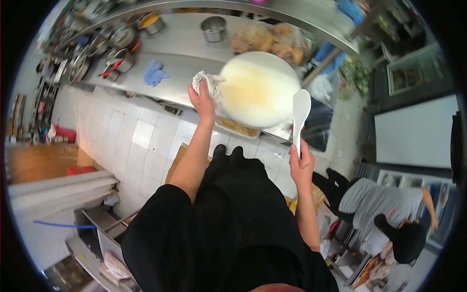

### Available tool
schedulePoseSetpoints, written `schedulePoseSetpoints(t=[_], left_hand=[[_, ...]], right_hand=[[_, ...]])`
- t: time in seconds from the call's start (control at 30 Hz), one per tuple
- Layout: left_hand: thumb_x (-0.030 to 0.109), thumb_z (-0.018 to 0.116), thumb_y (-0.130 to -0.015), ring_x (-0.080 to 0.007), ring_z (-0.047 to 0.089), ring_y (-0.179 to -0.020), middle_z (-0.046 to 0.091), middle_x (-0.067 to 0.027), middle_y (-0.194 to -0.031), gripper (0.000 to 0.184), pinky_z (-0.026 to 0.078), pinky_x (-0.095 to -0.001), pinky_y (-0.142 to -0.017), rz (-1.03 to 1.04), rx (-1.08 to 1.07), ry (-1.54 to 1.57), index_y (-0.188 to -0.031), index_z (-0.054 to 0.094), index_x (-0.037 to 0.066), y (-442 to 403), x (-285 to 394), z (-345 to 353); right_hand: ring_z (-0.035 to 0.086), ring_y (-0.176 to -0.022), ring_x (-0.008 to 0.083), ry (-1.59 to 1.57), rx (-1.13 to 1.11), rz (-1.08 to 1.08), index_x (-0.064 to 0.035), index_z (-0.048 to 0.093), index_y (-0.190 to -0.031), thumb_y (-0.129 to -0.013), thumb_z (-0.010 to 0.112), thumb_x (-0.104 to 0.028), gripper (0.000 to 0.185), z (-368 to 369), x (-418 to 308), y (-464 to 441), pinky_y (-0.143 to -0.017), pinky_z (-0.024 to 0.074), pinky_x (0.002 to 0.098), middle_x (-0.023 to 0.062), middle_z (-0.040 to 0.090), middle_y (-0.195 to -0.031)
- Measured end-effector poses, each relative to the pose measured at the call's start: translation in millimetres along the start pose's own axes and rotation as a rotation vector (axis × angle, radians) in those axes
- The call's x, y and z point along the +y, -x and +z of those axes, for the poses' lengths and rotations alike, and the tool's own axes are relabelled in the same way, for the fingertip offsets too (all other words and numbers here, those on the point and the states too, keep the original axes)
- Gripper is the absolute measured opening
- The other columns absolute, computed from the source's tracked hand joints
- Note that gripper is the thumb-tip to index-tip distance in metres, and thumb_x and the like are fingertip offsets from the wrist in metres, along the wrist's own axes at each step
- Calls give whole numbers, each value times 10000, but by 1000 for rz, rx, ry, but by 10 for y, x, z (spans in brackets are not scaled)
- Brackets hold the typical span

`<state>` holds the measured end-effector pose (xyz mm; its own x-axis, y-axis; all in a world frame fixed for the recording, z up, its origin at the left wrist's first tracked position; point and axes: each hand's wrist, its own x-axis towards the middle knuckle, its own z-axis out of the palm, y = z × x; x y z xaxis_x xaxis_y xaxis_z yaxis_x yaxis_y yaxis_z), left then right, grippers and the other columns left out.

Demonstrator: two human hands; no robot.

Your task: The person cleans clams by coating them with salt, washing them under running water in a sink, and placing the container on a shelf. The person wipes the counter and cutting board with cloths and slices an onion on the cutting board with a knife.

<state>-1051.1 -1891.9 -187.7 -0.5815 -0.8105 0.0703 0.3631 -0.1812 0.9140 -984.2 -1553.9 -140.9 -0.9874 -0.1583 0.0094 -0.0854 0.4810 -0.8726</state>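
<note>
My left hand (201, 100) grips a crumpled whitish cloth (208, 83), which sits against the left edge of a large round white board (258, 109). The board has a yellowish stain across its middle and lies on the steel counter, reaching over its front edge. In my right hand (302, 163), the fingers are wrapped round the handle of a white rice paddle (301, 108). Its broad end points up and away from me, by the board's right edge. Part of the cloth is hidden by my fingers.
On the steel counter (185, 63) lie a blue cloth (154, 73), a metal pot (214, 29) and bags of brownish food (279, 41). A tray of pale strips (237, 127) is below the board. A co-worker (384, 207) in grey bends at the right.
</note>
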Motion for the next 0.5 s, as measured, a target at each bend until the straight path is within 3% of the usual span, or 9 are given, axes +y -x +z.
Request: schedulePoseSetpoints(t=[0.03, 0.13, 0.17, 0.23, 0.3, 0.33, 0.37, 0.43, 0.5], left_hand=[[251, 593, -982, -222, 593, -1038, 622, -127, -1135, 385, 474, -348, -934, 24, 72, -100, -1256, 523, -11, -162, -37, -190], [415, 586, -975, -344, 472, -1300, 493, -246, -1392, 655, 382, -433, -1092, 37, 95, -694, -1429, 415, -26, -773, -662, -745], [522, 582, -948, -385, 309, -1438, 311, -290, -1536, 770, 312, -458, -1150, -59, -191, -889, -1468, 392, -13, -919, -801, -936], [501, 620, -932, -401, 300, -1450, 218, -294, -1584, 749, 331, -455, -1138, 70, -505, -1171, -1446, 435, -12, -805, -715, -1283], [461, 648, -924, -423, 293, -1454, 129, -298, -1609, 694, 410, -464, -1078, 156, -556, -777, -1431, 479, 18, -623, -251, -1747], [442, 652, -926, -422, 314, -1444, 156, -306, -1598, 658, 457, -450, -1024, 183, -577, -810, -1423, 498, 39, -575, -162, -2095], [424, 656, -929, -422, 335, -1433, 183, -314, -1587, 623, 504, -437, -970, 208, -602, -845, -1415, 516, 59, -525, -103, -2466], [393, 646, -954, -383, 408, -1396, 361, -283, -1524, 543, 424, -431, -1075, -102, -599, -721, -1378, 553, 68, -383, -12, -3230], [426, 623, -954, -372, 514, -1299, 514, -235, -1418, 552, 507, -387, -956, -435, -658, -743, -1376, 558, 75, -433, 424, -3728]], right_hand=[[655, -704, 262, 0, -32, -33, -7, 614, -1178, -982, 575, -142, 241, 170, -15, -67, -661, 505, 374, 164, 641, -782], [637, -916, 459, 227, -6, -214, 1, 604, -1213, -976, 581, -149, 282, 740, 276, -253, -811, 510, 438, 270, 663, -1004], [650, -906, 444, 307, -41, -184, 15, 610, -1191, -975, 579, -147, 272, 863, 430, -259, -801, 513, 434, 259, 669, -993], [655, -798, 330, 301, 83, -194, 26, 617, -1140, -978, 578, -153, 244, 1044, 740, -238, -744, 504, 400, 219, 672, -900], [595, -644, 238, 293, 150, -172, 20, 606, -1033, -1004, 548, -182, 212, 1193, 543, -157, -613, 485, 393, 156, 618, -741], [542, -540, 172, 224, 93, 63, 6, 592, -1034, -1016, 540, -211, 224, 1285, 881, -208, -518, 459, 343, 102, 593, -676], [488, -490, 100, 52, 130, 280, -8, 581, -1057, -1022, 539, -228, 227, 1476, 323, -97, -448, 415, 287, 41, 557, -638], [475, -471, 73, -34, 174, 45, -13, 573, -1084, -1024, 533, -218, 217, 1905, -33, -24, -426, 402, 249, 12, 534, -630], [488, -468, 79, -24, 148, -55, -9, 583, -1060, -1029, 520, -201, 204, 2509, -463, 21, -439, 422, 249, 8, 535, -634]])
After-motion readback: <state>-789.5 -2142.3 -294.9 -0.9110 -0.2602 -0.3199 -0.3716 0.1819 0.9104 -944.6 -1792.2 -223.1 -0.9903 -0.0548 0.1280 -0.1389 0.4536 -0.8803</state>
